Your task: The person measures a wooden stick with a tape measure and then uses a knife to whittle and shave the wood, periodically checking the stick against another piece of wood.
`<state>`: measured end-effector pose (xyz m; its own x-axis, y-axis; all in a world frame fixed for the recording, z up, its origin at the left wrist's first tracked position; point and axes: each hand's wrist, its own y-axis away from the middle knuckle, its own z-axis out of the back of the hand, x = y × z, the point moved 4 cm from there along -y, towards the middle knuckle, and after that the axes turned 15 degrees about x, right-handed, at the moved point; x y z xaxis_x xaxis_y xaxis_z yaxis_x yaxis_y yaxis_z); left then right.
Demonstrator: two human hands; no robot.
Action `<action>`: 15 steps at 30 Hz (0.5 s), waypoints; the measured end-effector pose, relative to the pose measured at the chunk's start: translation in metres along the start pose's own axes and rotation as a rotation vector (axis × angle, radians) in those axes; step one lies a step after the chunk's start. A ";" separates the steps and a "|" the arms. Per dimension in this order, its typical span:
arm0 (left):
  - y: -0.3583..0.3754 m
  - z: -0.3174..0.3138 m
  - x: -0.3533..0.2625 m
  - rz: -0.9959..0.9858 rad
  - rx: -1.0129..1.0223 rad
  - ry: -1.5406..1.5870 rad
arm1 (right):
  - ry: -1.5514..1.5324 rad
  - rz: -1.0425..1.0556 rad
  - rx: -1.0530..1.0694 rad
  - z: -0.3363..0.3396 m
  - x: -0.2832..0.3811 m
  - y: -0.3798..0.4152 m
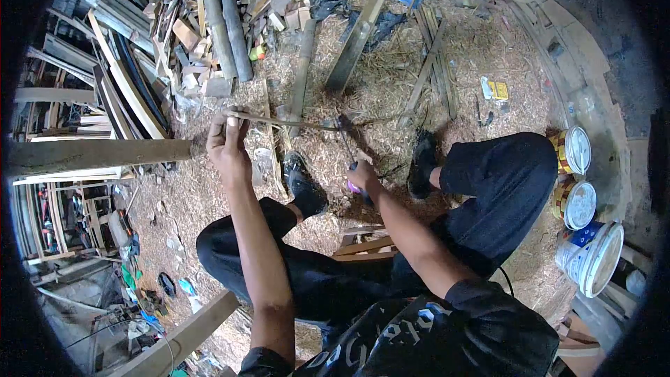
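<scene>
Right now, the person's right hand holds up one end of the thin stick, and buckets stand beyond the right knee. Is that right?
Wrong hand: the head view shows the left hand holding up that end of the stick. The buckets do stand beyond the right knee.

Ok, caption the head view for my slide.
Left hand holding a thin strip, right hand gripping a tool, over littered ground.
</scene>
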<state>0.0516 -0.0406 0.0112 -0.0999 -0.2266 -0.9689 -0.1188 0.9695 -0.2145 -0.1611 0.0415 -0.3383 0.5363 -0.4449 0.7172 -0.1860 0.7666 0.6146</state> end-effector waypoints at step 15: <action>-0.002 -0.022 0.000 -0.045 -0.091 0.055 | 0.101 -0.055 0.062 0.017 0.018 0.018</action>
<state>0.0297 -0.0442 0.0144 -0.1466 -0.2771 -0.9496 -0.2136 0.9462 -0.2431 -0.1685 0.0394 -0.3088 0.6267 -0.4341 0.6472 -0.2033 0.7107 0.6735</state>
